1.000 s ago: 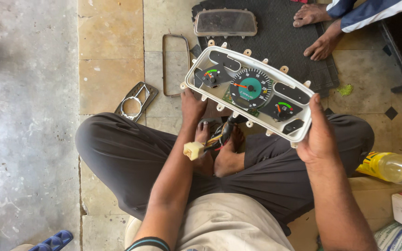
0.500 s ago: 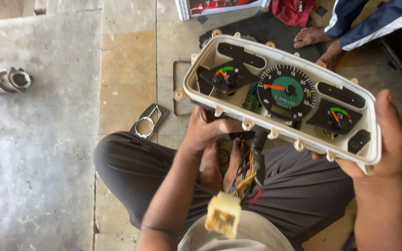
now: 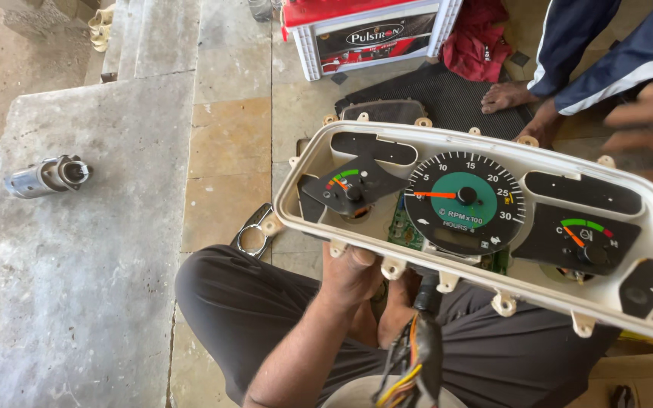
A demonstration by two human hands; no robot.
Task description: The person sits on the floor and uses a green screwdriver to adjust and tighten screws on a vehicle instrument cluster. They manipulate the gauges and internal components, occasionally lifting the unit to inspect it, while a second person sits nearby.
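I sit cross-legged on the floor and hold up a white vehicle instrument cluster (image 3: 387, 151), face toward me. It has a green-centred round dial in the middle and two small gauges at the sides. My left hand (image 3: 351, 273) grips its lower edge from below, near the left gauge. A bundle of black, yellow and orange wires (image 3: 411, 361) hangs from the cluster's back over my lap. The cluster's right end runs to the frame edge and my right hand is out of view.
Another person's bare feet (image 3: 509, 95) and blurred hand (image 3: 644, 113) are at the upper right, on a black ribbed mat (image 3: 447, 91). A white and red battery (image 3: 368, 34), a red cloth (image 3: 485, 38), a metal cylinder (image 3: 47, 175) on the concrete slab and a chrome ring bracket (image 3: 255, 236) lie around.
The cluster has come closer and fills more of the view. My right hand, at its right end before, has left the frame. The pale connector on the wires is no longer seen.
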